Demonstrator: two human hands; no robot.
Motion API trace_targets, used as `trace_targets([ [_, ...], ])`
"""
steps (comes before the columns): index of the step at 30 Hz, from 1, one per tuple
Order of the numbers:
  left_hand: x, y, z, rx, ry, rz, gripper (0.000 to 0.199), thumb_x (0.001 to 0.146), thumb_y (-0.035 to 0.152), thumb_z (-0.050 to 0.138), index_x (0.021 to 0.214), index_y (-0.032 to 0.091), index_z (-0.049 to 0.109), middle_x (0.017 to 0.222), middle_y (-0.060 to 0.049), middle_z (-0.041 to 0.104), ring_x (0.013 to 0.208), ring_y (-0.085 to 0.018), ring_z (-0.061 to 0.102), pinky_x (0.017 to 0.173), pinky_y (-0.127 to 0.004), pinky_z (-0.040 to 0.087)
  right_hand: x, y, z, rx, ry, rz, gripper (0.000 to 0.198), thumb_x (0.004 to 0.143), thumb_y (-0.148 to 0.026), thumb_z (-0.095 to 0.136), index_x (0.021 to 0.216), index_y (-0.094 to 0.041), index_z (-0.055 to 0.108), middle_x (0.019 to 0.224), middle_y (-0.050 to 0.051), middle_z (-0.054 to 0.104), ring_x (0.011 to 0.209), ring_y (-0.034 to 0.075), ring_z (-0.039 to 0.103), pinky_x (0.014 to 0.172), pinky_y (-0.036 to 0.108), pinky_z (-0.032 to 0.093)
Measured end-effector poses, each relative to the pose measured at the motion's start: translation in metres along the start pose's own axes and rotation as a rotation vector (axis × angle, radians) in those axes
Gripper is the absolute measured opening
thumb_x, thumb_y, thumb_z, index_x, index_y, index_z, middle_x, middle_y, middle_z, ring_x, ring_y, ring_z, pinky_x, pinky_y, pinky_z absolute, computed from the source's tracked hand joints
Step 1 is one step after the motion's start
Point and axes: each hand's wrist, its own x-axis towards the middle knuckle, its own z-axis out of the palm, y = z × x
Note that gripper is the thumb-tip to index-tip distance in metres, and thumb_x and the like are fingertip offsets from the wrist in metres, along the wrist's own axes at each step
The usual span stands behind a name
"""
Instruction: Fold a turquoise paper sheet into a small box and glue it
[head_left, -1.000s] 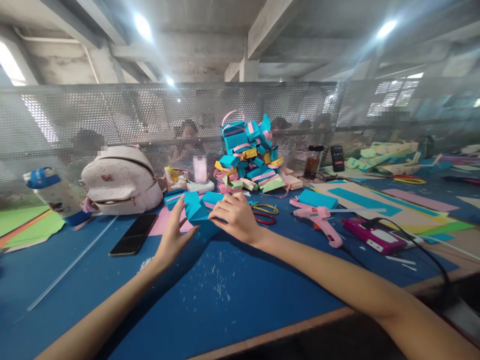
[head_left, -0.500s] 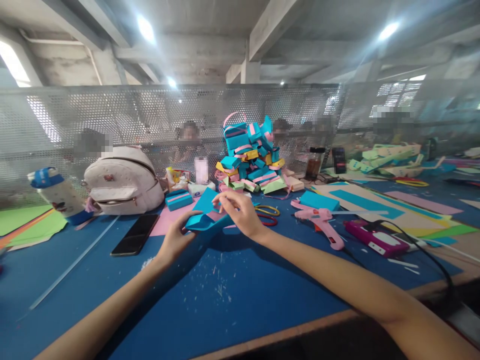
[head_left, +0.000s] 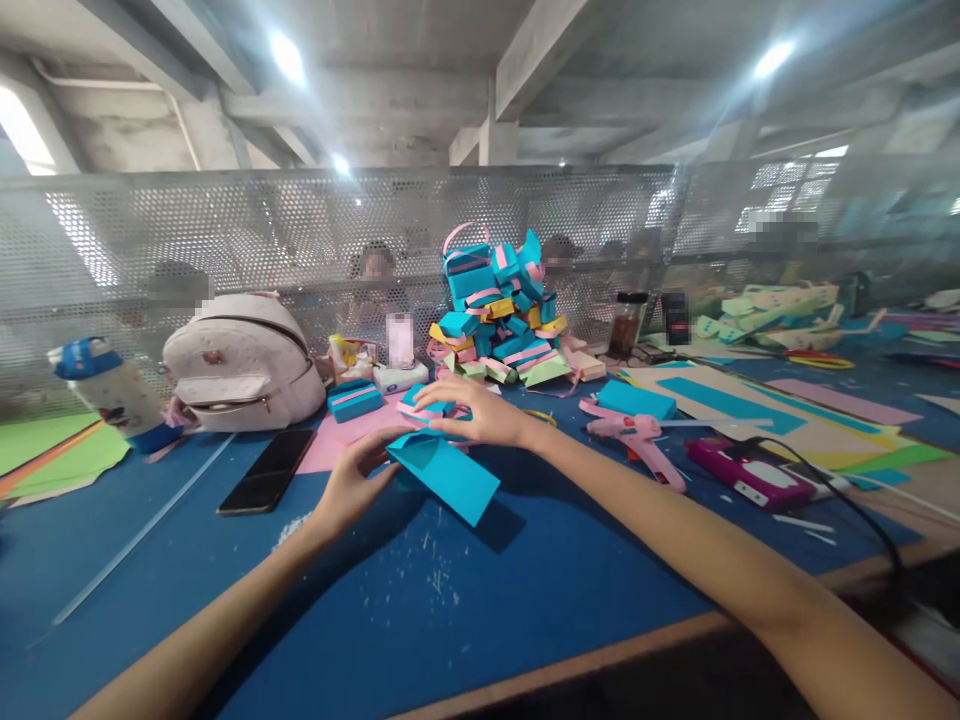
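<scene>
A folded piece of blue paper is held up over the table, its long flat flap slanting down to the right. At its left end, my left hand is closed on the folded part, thumb below and fingers behind. My right hand is at the upper edge, its thumb against the paper and its bent fingers reaching left; some fingertip contact is hidden. Just behind these fingers shows more blue paper, partly covered. A blue box with a pink band sits on pink paper beyond my left hand.
A pile of blue, pink and yellow paper boxes stands ahead. On the right lie a pink glue gun, a purple device with cables and paper sheets. To the left are a phone, a backpack and a bottle.
The blue paper has turned, so its flap now points down to the right instead of up. My right hand has shifted slightly up, its fingers less pinched.
</scene>
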Motion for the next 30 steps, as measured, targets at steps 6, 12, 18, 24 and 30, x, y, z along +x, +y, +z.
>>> trace_targets([
  [6, 0.002, -0.001, -0.004, -0.025, 0.046, -0.04, 0.032, 0.09, 0.036, 0.062, 0.119, 0.023, 0.067, 0.122, -0.009, 0.07, 0.113, -0.027, 0.066, 0.099, -0.044, 0.053, -0.002, -0.011, 0.007, 0.114, -0.105, 0.039, 0.026, 0.095, -0.032, 0.057, 0.119, -0.025, 0.066, 0.121, 0.006, 0.066, 0.112, 0.02, 0.06, 0.093, 0.035, 0.047],
  [12, 0.001, 0.0, -0.004, 0.002, 0.082, -0.079, 0.032, 0.088, 0.039, 0.065, 0.114, 0.023, 0.069, 0.118, -0.008, 0.073, 0.108, -0.026, 0.068, 0.095, -0.04, 0.055, -0.002, -0.016, 0.008, 0.114, -0.057, -0.041, 0.023, 0.092, -0.028, 0.062, 0.113, -0.024, 0.067, 0.115, 0.005, 0.067, 0.107, 0.019, 0.06, 0.093, 0.035, 0.047],
  [18, 0.0, 0.004, -0.002, 0.086, 0.086, -0.037, 0.031, 0.087, 0.04, 0.064, 0.111, 0.021, 0.071, 0.115, -0.008, 0.074, 0.106, -0.026, 0.07, 0.093, -0.039, 0.056, -0.003, -0.016, 0.011, -0.064, -0.017, -0.157, 0.02, 0.087, -0.015, 0.064, 0.104, -0.025, 0.07, 0.107, 0.004, 0.068, 0.103, 0.019, 0.06, 0.09, 0.034, 0.047],
  [24, 0.0, 0.003, -0.004, 0.116, 0.076, -0.009, 0.029, 0.085, 0.037, 0.068, 0.108, 0.022, 0.074, 0.114, -0.007, 0.075, 0.107, -0.027, 0.069, 0.095, -0.04, 0.055, -0.003, -0.017, 0.011, -0.229, -0.077, -0.249, 0.018, 0.09, -0.026, 0.066, 0.106, -0.021, 0.069, 0.107, 0.005, 0.069, 0.099, 0.019, 0.061, 0.085, 0.032, 0.047],
  [30, 0.001, 0.001, -0.006, 0.121, 0.097, 0.025, 0.027, 0.083, 0.036, 0.07, 0.107, 0.024, 0.075, 0.113, -0.006, 0.075, 0.107, -0.027, 0.069, 0.093, -0.04, 0.056, -0.004, -0.026, 0.011, -0.303, -0.083, -0.221, 0.029, 0.089, -0.046, 0.065, 0.101, -0.02, 0.068, 0.105, 0.005, 0.069, 0.099, 0.02, 0.06, 0.085, 0.032, 0.045],
])
